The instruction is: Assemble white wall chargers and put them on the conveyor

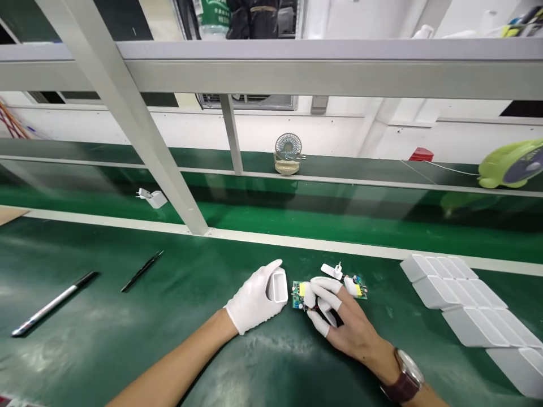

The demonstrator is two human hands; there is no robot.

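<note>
My left hand (257, 297), in a white glove, is closed round a hollow white plastic case (278, 286) whose open end faces up. Just to its right, my right hand (335, 308), with white finger covers, has its fingers closed on a green circuit board (299, 295) with yellow and white parts. A second circuit board (360, 287) lies behind my right fingers. Near it is a white plug piece (333, 271) with metal-looking pins. Part of another white piece shows beneath my right fingers, mostly hidden.
Rows of white cases (475, 305) stand at the right. A black pen (142, 271) and a silver marker (55, 304) lie at the left. A white adapter (153, 198) is on the green belt (263, 217) behind a grey frame post (136, 124). A small fan (288, 148) stands farther back.
</note>
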